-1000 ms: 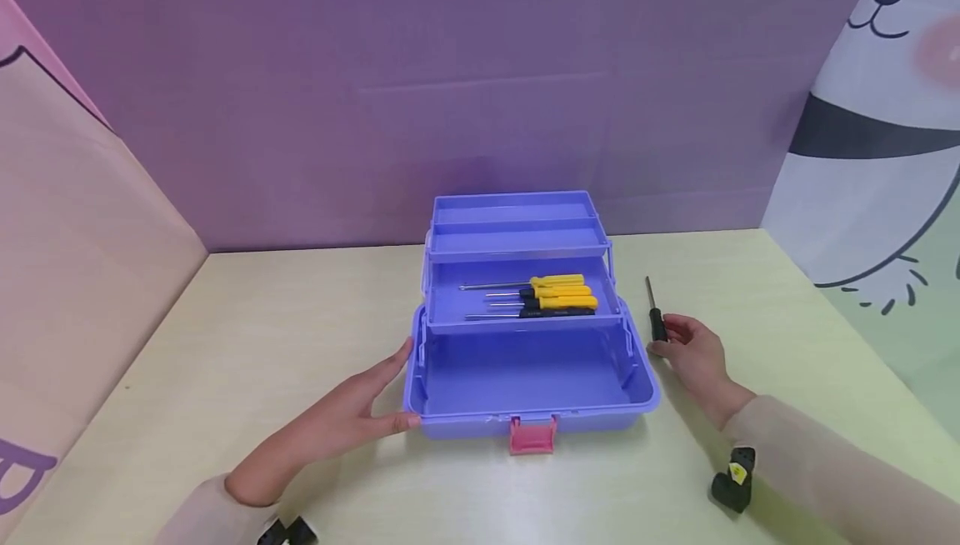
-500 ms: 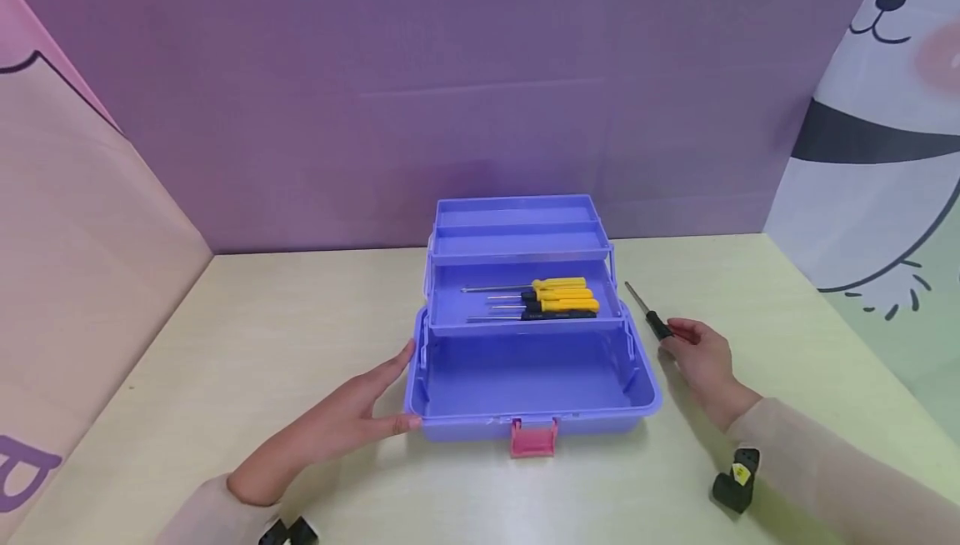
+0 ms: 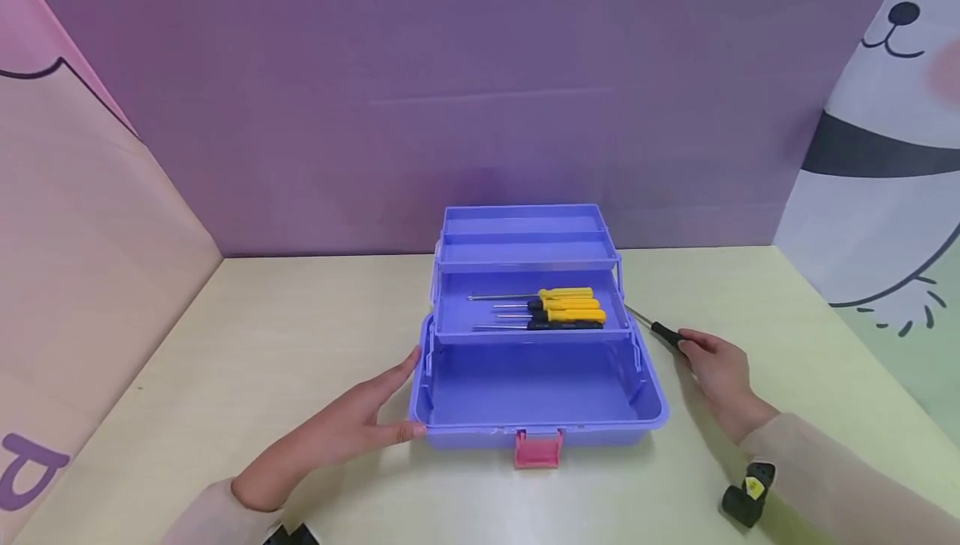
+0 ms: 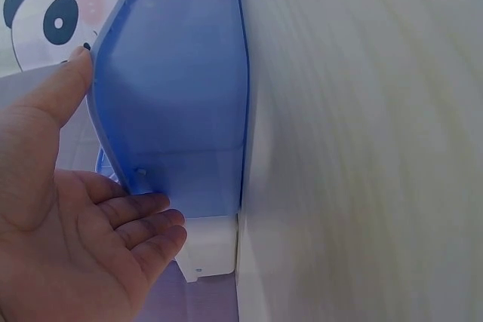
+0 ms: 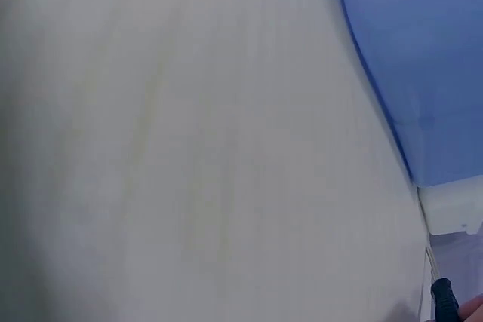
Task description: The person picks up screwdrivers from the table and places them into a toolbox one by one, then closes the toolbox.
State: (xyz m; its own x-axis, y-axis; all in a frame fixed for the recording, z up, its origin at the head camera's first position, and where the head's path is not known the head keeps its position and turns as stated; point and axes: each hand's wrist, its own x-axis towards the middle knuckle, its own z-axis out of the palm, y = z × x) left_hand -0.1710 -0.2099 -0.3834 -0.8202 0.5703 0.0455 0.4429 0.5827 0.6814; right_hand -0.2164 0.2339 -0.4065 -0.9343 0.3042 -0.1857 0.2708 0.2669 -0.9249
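The blue-purple toolbox (image 3: 540, 438) stands with its stepped trays raised and a pink latch (image 3: 537, 450) hanging at its front. My left hand (image 3: 352, 422) rests against its left end, thumb at the front corner; in the left wrist view the thumb (image 4: 72, 84) touches the rim and the other fingers lie along the wall. Right of the box, my right hand (image 3: 718, 374) pinches the black handle of a screwdriver (image 3: 666, 333). Its shaft points left, and the tip overlaps the box's right side. Only the handle's end and a bit of finger show in the right wrist view.
Several screwdrivers (image 3: 566, 304) with yellow or black handles lie side by side in the middle tray. The pale wooden table (image 3: 315, 320) runs back to a purple wall (image 3: 405, 153). A panda print (image 3: 892, 137) covers the panel on the right.
The screwdriver's tip has swung left, from pointing away to pointing toward the toolbox, as my right hand turned it. My left hand stays at the box. The head view has shifted slightly.
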